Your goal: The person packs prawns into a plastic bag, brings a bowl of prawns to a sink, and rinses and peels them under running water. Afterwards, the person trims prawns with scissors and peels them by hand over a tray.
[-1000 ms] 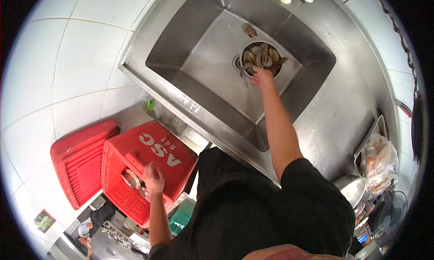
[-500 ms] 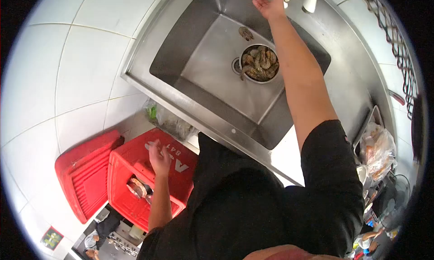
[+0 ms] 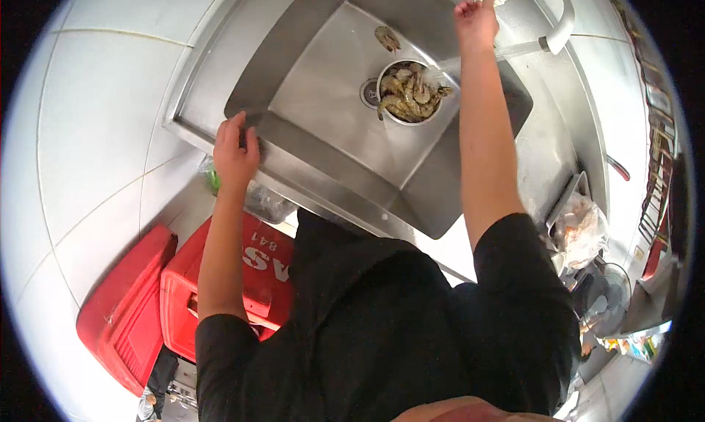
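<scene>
A round bowl of shrimp [image 3: 410, 95] stands in the steel sink [image 3: 316, 92], beside the drain [image 3: 369, 93]. Water runs from the white faucet [image 3: 562, 26] across to the bowl's right side. One loose shrimp [image 3: 386, 38] lies on the sink floor above the bowl. My right hand [image 3: 477, 26] is at the faucet's base by the handle; its fingers are curled, and whether they grip anything is hidden. Over the sink's front left edge is my left hand [image 3: 236, 149], empty, with its fingers apart.
Below left of the sink stand a red box [image 3: 257, 264] and a red lid [image 3: 128, 312]. Plastic bags [image 3: 268, 202] lie under the sink's edge. On the right are a bagged item [image 3: 581, 231] and a red-handled tool [image 3: 618, 167]. Another person is partly visible at the bottom left.
My right hand has gone from the bowl up to the faucet, and water now flows. My left hand has moved from above the red box up to the sink's edge. The view has shifted.
</scene>
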A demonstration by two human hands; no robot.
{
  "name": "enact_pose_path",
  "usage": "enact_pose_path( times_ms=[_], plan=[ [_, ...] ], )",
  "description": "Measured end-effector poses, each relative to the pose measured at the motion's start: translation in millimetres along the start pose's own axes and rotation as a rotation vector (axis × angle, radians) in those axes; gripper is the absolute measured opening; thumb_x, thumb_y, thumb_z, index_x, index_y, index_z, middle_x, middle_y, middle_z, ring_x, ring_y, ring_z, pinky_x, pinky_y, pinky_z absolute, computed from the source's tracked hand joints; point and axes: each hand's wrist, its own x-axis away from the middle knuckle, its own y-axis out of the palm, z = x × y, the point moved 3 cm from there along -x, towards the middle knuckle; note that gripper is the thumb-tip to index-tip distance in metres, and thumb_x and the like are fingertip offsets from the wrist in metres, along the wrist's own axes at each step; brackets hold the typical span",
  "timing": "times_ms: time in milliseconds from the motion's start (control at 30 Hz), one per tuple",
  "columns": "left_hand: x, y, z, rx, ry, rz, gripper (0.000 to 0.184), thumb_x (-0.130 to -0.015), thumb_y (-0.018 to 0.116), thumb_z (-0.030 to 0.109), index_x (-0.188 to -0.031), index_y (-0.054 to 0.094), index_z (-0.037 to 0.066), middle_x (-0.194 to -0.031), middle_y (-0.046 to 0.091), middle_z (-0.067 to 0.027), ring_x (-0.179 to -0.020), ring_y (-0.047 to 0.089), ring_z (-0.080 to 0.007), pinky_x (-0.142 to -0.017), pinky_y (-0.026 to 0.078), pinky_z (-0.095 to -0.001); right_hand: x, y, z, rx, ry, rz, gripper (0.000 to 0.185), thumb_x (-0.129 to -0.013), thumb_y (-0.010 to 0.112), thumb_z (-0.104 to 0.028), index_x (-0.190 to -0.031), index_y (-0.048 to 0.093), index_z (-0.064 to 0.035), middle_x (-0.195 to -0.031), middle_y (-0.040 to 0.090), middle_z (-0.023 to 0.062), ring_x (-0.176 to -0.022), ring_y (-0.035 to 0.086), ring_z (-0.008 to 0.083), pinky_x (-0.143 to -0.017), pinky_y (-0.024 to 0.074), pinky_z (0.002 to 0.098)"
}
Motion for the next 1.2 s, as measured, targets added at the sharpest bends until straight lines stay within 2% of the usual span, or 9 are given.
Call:
enact_pose_path(
  times_ms=[200, 400, 433, 567, 667, 700, 900, 1033, 1200],
  plan=[
    [-3, 2, -5, 0.031, -0.097, -0.035, 0.030, -0.082, 0.063, 0.007, -0.111, 0.059, 0.003, -0.097, 0.062, -0.0145, -0.083, 0.061, -0.0309, -0.071, 0.050, -0.0389, 71, -116, 53, -0.328, 0.366, -0.060, 0.020, -0.094, 0.049, -0.018, -0.083, 0.055, -0.0022, -0.083, 0.061, 0.0143, -0.090, 0.059, 0.0322, -0.083, 0.0521, 0.0482],
    [-5, 1, -2, 0.059, -0.117, -0.074, 0.030, -0.081, 0.064, 0.006, -0.111, 0.060, 0.002, -0.100, 0.062, -0.0156, -0.082, 0.061, -0.0301, -0.070, 0.050, -0.0379, 64, -167, 106, 0.007, 0.338, 0.067, 0.012, -0.087, 0.060, -0.014, -0.086, 0.058, -0.0022, -0.084, 0.063, 0.0098, -0.075, 0.062, 0.0210, -0.062, 0.0566, 0.0307],
    [-5, 1, -3, 0.070, -0.134, -0.086, 0.031, -0.081, 0.064, 0.006, -0.111, 0.060, 0.002, -0.101, 0.062, -0.0159, -0.082, 0.061, -0.0300, -0.070, 0.050, -0.0377, 58, -168, 114, 0.176, 0.397, 0.024, 0.014, -0.084, 0.066, -0.015, -0.080, 0.059, -0.0039, -0.075, 0.061, 0.0056, -0.064, 0.059, 0.0135, -0.048, 0.0483, 0.0222],
    [-4, 5, -11, 0.045, -0.110, -0.066, 0.031, -0.081, 0.064, 0.005, -0.111, 0.060, 0.000, -0.102, 0.061, -0.0174, -0.082, 0.061, -0.0297, -0.071, 0.050, -0.0371, 39, -150, 151, 0.493, 0.512, -0.131, 0.018, -0.081, 0.070, -0.020, -0.073, 0.060, -0.0068, -0.058, 0.051, 0.0003, -0.050, 0.050, 0.0098, -0.043, 0.0348, 0.0239],
    [-4, 7, -12, 0.049, -0.123, -0.071, 0.031, -0.080, 0.063, 0.003, -0.111, 0.059, 0.000, -0.104, 0.061, -0.0183, -0.082, 0.060, -0.0297, -0.071, 0.050, -0.0362, 24, -115, 185, 0.944, 0.211, -0.068, 0.024, -0.081, 0.069, -0.025, -0.073, 0.061, -0.0041, -0.056, 0.053, 0.0015, -0.047, 0.050, 0.0162, -0.046, 0.0401, 0.0285],
    [-4, 8, -14, 0.058, -0.128, -0.075, 0.031, -0.080, 0.063, 0.002, -0.111, 0.059, 0.000, -0.104, 0.061, -0.0185, -0.081, 0.060, -0.0298, -0.071, 0.050, -0.0359, -13, -129, 214, 1.342, 0.000, -0.186, 0.030, -0.084, 0.064, -0.031, -0.084, 0.063, -0.0003, -0.073, 0.064, 0.0101, -0.056, 0.057, 0.0254, -0.056, 0.0482, 0.0372],
    [-10, 6, -13, 0.020, -0.146, -0.104, 0.033, -0.078, 0.064, -0.002, -0.110, 0.059, 0.000, -0.103, 0.061, -0.0189, -0.081, 0.061, -0.0296, -0.069, 0.051, -0.0350, -111, -104, 305, 1.793, -0.465, -0.422, 0.041, -0.087, 0.056, -0.033, -0.116, 0.058, -0.0042, -0.118, 0.060, 0.0238, -0.103, 0.062, 0.0388, -0.087, 0.0505, 0.0496],
    [-10, 8, -15, 0.001, -0.173, -0.116, 0.032, -0.077, 0.063, -0.003, -0.109, 0.060, -0.001, -0.102, 0.061, -0.0190, -0.082, 0.061, -0.0299, -0.070, 0.051, -0.0349, -109, -81, 323, 2.147, -0.348, -0.414, 0.057, -0.084, 0.057, -0.037, -0.131, 0.046, -0.0061, -0.115, 0.059, 0.0262, -0.100, 0.062, 0.0405, -0.091, 0.0497, 0.0458],
    [-8, 7, -12, 0.025, -0.187, -0.104, 0.031, -0.076, 0.063, -0.004, -0.107, 0.061, -0.001, -0.103, 0.061, -0.0196, -0.085, 0.062, -0.0322, -0.072, 0.051, -0.0361, -106, -85, 331, 2.260, -0.260, -0.687, 0.046, -0.082, 0.060, -0.036, -0.116, 0.059, -0.0045, -0.104, 0.063, 0.0241, -0.099, 0.063, 0.0370, -0.091, 0.0495, 0.0440]
  ],
)
